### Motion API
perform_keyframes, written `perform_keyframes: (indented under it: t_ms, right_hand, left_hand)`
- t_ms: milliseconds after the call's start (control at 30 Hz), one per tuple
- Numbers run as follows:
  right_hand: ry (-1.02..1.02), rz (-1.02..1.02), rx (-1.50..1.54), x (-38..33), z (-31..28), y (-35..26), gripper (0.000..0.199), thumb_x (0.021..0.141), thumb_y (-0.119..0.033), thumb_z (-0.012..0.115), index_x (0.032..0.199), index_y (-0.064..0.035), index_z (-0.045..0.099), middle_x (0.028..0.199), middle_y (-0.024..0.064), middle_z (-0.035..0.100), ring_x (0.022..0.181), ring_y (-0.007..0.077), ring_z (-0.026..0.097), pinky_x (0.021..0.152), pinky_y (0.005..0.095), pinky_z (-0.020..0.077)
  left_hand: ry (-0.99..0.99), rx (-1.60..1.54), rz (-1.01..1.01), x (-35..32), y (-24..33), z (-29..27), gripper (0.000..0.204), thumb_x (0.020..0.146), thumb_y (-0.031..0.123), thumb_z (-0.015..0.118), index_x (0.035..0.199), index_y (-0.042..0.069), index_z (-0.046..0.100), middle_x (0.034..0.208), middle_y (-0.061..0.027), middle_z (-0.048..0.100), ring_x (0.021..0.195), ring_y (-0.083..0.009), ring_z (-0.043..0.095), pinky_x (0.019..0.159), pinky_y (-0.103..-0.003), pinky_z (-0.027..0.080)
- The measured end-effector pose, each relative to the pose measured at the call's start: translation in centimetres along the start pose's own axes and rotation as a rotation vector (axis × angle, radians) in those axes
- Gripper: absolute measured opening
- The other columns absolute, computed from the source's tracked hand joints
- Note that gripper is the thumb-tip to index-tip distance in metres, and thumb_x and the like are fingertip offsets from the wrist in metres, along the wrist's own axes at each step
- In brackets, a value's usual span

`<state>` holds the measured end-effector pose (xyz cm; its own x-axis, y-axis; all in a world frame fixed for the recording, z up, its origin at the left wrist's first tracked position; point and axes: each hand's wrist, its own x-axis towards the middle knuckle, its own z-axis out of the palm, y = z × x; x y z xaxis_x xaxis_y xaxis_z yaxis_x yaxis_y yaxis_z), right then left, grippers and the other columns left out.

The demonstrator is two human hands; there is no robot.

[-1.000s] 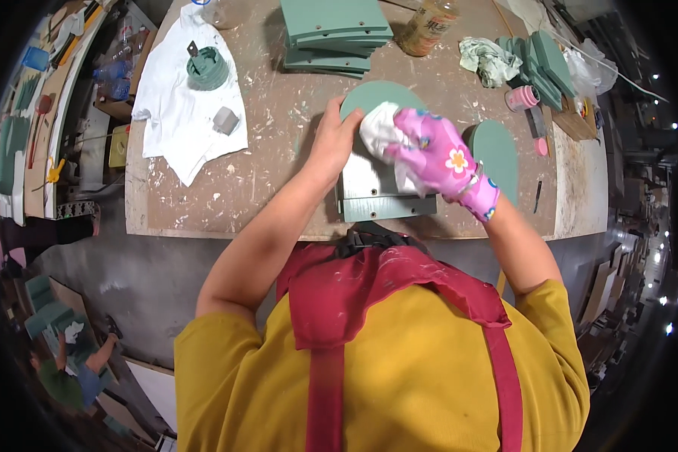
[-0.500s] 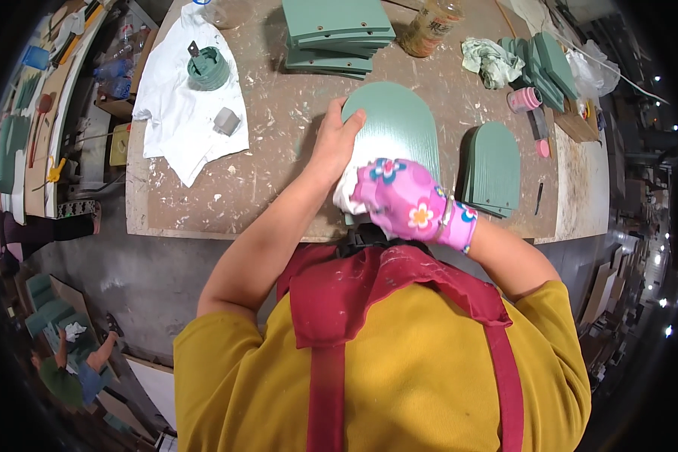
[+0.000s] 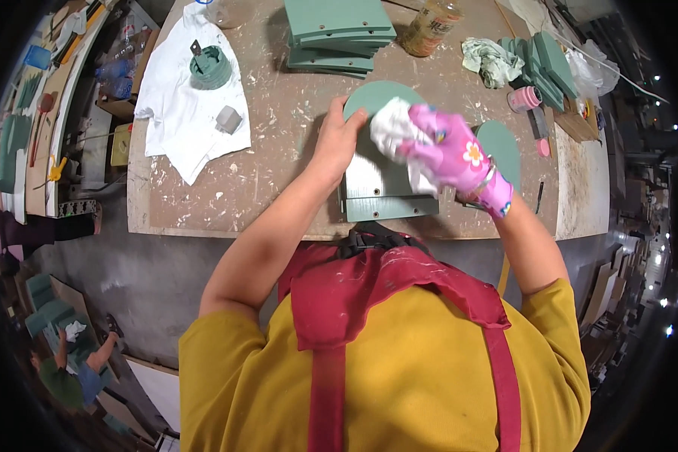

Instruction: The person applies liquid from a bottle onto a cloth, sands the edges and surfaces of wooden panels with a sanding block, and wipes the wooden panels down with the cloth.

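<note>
A green round-topped board (image 3: 365, 172) lies near the table's front edge, with a second board showing beneath its lower end. Small dark holes mark both of them there. My bare left hand (image 3: 334, 145) grips the upper board's left edge, thumb on top. In a pink flowered glove, my right hand (image 3: 456, 151) bunches a white cloth (image 3: 394, 129) against the upper right of that board. The gloved fingers are a little blurred. Just right of it, partly covered by my right hand and wrist, are more green rounded boards (image 3: 502, 142).
A stack of green boards (image 3: 337, 21) stands at the back, beside a bottle (image 3: 432, 30). Back left, a white cloth (image 3: 177, 113) bears a green paint pot (image 3: 211, 71) and a grey block (image 3: 228, 119). A crumpled rag (image 3: 493, 62) and pink jar (image 3: 524, 99) lie right.
My right hand has swept the white cloth from the board's lower left up to its upper right, uncovering the lower end. My left hand stays on the left edge.
</note>
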<state>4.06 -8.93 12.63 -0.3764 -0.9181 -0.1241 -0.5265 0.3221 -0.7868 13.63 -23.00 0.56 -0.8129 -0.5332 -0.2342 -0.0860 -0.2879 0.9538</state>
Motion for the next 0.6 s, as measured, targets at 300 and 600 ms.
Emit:
perform_keyframes:
  t_ms: [300,600]
  right_hand:
    - [-0.555,-0.207,-0.187,-1.5,2.6,-0.2,0.033,0.078,-0.021,0.067,0.107,-0.0074,0.061,0.103,0.0153,0.061,0.101,0.0340,0.058,0.089,0.0416,0.0459]
    - [0.733,0.149,0.953,-3.1,-5.6,4.0,0.031,0.089,-0.009,0.057,0.118,0.0015,0.057,0.102,0.0068,0.065,0.087,0.0148,0.063,0.076,0.0282,0.0526]
  left_hand:
    - [-0.011,-0.107,-0.028,-0.1,0.8,0.0,0.044,0.093,0.024,0.056,0.126,-0.003,0.044,0.115,-0.0179,0.056,0.104,-0.0200,0.053,0.091,-0.032,0.042]
    - [-0.106,-0.149,0.146,-1.9,7.0,0.4,0.036,0.093,0.010,0.057,0.126,0.002,0.046,0.121,-0.0060,0.053,0.110,-0.0155,0.053,0.095,-0.029,0.042]
